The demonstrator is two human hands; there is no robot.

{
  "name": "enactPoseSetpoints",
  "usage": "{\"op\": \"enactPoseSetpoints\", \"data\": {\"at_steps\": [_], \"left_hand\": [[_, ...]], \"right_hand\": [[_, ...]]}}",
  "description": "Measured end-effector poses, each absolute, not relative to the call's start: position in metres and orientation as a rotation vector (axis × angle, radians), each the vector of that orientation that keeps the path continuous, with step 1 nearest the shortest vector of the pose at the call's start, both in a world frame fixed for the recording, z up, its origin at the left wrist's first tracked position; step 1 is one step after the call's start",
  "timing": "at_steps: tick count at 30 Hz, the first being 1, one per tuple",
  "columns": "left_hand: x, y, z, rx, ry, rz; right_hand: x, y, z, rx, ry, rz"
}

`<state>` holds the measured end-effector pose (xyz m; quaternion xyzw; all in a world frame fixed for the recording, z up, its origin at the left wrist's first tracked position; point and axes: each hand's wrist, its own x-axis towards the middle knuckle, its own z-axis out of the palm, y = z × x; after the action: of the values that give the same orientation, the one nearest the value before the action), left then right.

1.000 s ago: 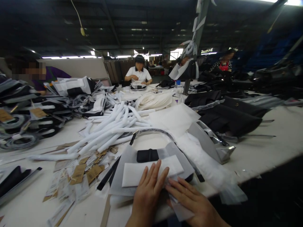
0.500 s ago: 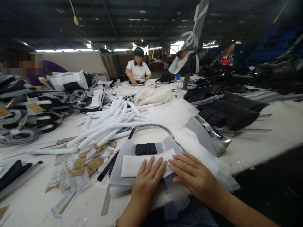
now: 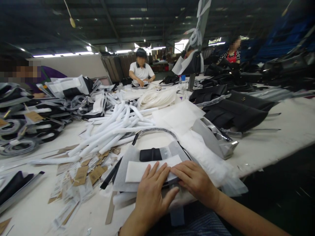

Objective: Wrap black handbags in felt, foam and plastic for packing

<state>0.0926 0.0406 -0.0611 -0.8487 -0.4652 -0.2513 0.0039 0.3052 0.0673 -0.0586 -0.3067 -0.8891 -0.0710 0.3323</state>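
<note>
A black handbag (image 3: 149,155) lies on the table in front of me, wrapped partly in thin white paper (image 3: 123,167), its curved handle (image 3: 159,129) pointing away. Across the bag rests a folded white padding sheet (image 3: 134,172). My left hand (image 3: 154,185) lies flat on the sheet's near edge, fingers stretched out and thumb apart. Beside it, my right hand (image 3: 194,180) bends over the right part of the sheet and the bag's near edge, fingers close together. What its fingertips grip, if anything, is hidden. A translucent strip (image 3: 177,216) hangs below the table edge.
White tubes (image 3: 110,139) lie heaped behind the bag, with brown tags (image 3: 81,175) at left. A grey tape dispenser (image 3: 216,139) and black bags (image 3: 236,114) are on the right. Wrapped bags (image 3: 41,114) are stacked far left. A co-worker (image 3: 141,72) works across the table.
My right hand has drawn its spread fingers together and bent them at the bag's near edge. My left thumb has moved out to the right; the left fingers stay on the sheet.
</note>
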Motion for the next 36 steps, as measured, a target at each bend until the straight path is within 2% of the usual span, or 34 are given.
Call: {"op": "enactPoseSetpoints", "data": {"at_steps": [8,12,17,26,36], "left_hand": [[0.097,0.050,-0.086,-2.467,-1.272,-0.865],[0.098,0.050,-0.084,-2.465,-1.234,-0.878],[0.100,0.049,-0.082,-2.480,-1.224,-0.927],[0.100,0.049,-0.083,-2.420,-1.186,-0.873],[0.107,0.050,-0.087,-2.371,-1.221,-0.962]], "right_hand": [[0.320,0.053,-0.070,-0.728,-2.339,-0.297],[0.339,0.018,-0.093,-0.582,-2.443,-0.390],[0.335,-0.002,-0.125,-0.600,-2.536,-0.404],[0.310,0.012,-0.121,-0.445,-2.394,-0.128],[0.315,-0.010,-0.125,-0.562,-2.323,0.047]]}}
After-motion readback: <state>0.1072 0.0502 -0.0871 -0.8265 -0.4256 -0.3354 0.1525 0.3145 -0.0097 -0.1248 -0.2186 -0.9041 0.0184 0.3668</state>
